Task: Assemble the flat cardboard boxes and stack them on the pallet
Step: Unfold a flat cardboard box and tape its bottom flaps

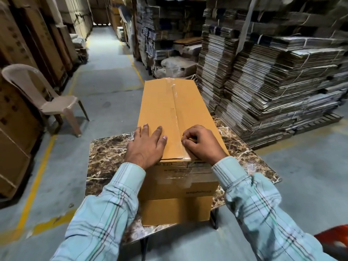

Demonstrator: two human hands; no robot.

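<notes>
With our left hand spread flat steadying the cardboard box, our curled, empty right hand should rub the clear tape firmly along the seam.

We find printed lines on the near end face of the cardboard box, upside down to us and blurred under clear tape; no word, brand or number on it can be read with certainty.
</notes>
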